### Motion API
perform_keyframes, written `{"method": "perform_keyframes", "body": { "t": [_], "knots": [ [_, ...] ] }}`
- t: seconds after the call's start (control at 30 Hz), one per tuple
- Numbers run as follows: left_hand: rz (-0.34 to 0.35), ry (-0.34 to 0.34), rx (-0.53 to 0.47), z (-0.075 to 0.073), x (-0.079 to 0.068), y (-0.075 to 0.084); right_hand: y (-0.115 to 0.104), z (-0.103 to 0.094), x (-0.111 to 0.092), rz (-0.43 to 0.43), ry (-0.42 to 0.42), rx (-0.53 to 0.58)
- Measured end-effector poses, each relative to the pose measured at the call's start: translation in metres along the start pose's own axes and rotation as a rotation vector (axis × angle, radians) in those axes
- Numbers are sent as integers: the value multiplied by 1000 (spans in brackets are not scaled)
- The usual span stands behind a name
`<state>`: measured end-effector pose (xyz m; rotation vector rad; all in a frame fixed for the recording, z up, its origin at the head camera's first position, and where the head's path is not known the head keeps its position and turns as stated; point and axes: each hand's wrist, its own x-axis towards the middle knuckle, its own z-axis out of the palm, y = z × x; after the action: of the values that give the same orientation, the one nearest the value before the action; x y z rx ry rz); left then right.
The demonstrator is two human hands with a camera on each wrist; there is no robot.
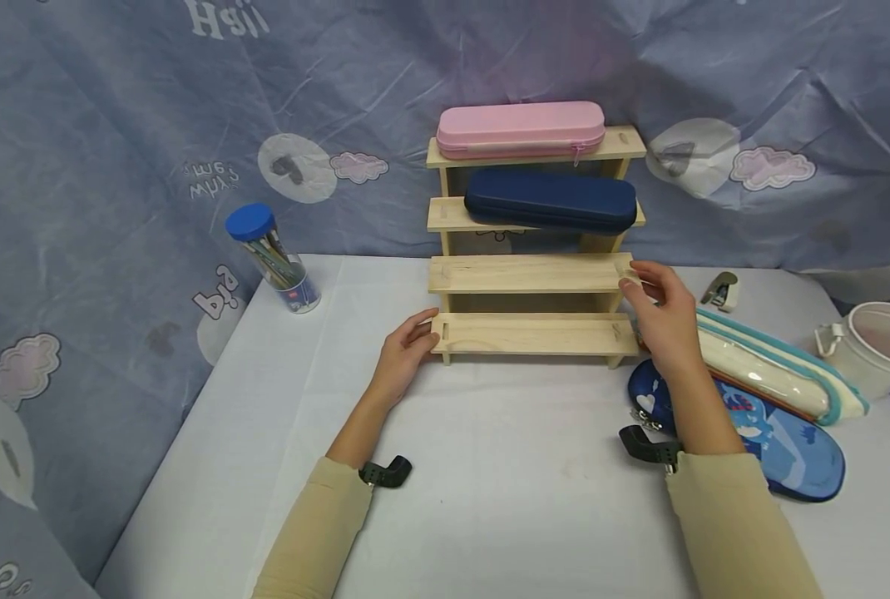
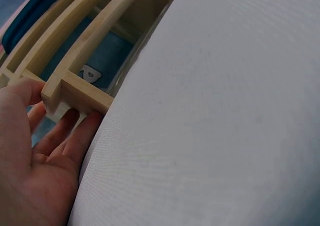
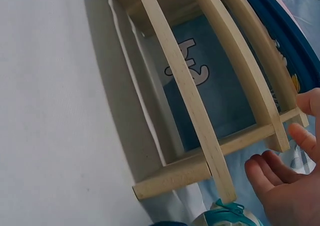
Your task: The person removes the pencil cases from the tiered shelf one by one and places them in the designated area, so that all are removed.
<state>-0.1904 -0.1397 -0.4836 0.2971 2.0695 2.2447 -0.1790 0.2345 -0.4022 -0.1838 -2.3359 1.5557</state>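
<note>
A tiered wooden shelf point(image 1: 531, 274) stands against the curtain. My left hand point(image 1: 403, 353) grips the left end of its lowest tier; in the left wrist view the thumb point(image 2: 32, 89) lies at the plank's corner and the fingertips reach the side support below. At the right end of the tier above, my right hand point(image 1: 665, 312) has its thumb and fingertips right at the plank edge. In the right wrist view, its fingers point(image 3: 270, 173) are loosely bent beside the frame. On the upper tiers lie a pink pencil case point(image 1: 521, 129) and a navy pencil case point(image 1: 550, 201).
Right of the shelf lie a clear-fronted pouch with teal trim point(image 1: 774, 366), a blue patterned pencil case point(image 1: 797, 453) and a stapler point(image 1: 720, 291). A white lidded bucket point(image 1: 879, 345) stands at the right edge. A blue-lidded tub of pencils point(image 1: 276, 262) stands back left.
</note>
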Motion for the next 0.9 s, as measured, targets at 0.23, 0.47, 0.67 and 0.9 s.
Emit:
{"method": "perform_keyframes", "body": {
  "t": [0.23,0.47,0.67,0.9],
  "knots": [
    [-4,0,-8,1,1,1,0,11,2,61,61,73],
    [-24,-32,-36,-1,1,2,1,25,-2,93,80,89],
    [-16,-29,-45,0,1,3,5,33,-5,92,98,108],
    [-26,-15,-32,4,-5,12,12,37,-5,58,136,85]
  ]
}}
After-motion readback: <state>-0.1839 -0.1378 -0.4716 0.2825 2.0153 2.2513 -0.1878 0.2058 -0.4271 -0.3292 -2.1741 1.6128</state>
